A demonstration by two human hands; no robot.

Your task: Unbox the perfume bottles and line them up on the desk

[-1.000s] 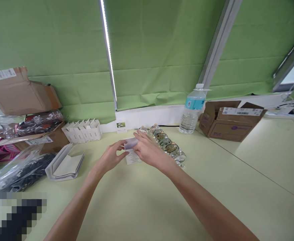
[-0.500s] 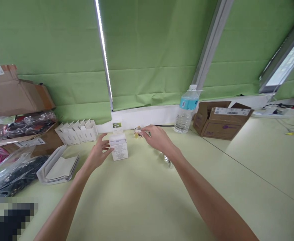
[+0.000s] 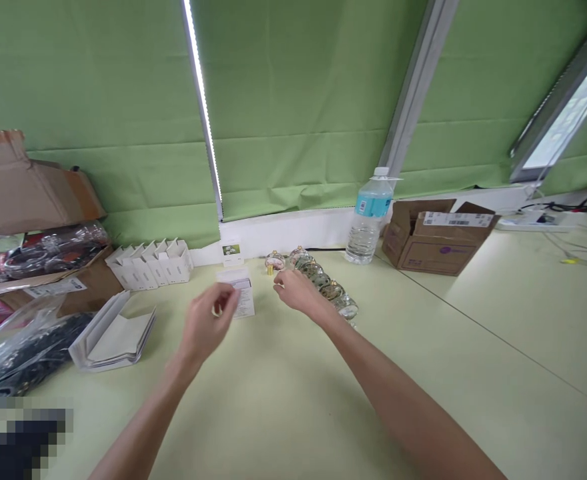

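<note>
My left hand (image 3: 208,321) is raised in front of a small white printed box (image 3: 246,304), hiding part of it. Its thumb and fingers are curled together, and I cannot make out anything between them. To the right, my right hand (image 3: 297,291) hovers low over the table with its fingertips pinched; what they hold, if anything, does not show. Beyond those fingertips stand a small gold cylinder (image 3: 270,269) and a round clear glass piece with a gold top (image 3: 275,259). A slanting row of several similar glass pieces (image 3: 313,271) runs behind my right wrist.
A small card (image 3: 232,251) leans at the wall. Several white boxes (image 3: 151,265), a tray of papers (image 3: 116,337) and bagged goods (image 3: 33,353) lie left, beside stacked cartons (image 3: 38,193). A water bottle (image 3: 368,220) and an opened carton (image 3: 436,240) stand right.
My left hand has moved right and nearer, its spread fingers now curled together. My right hand has drawn back from the round glass piece and lowered, uncovering more of the glass row.
</note>
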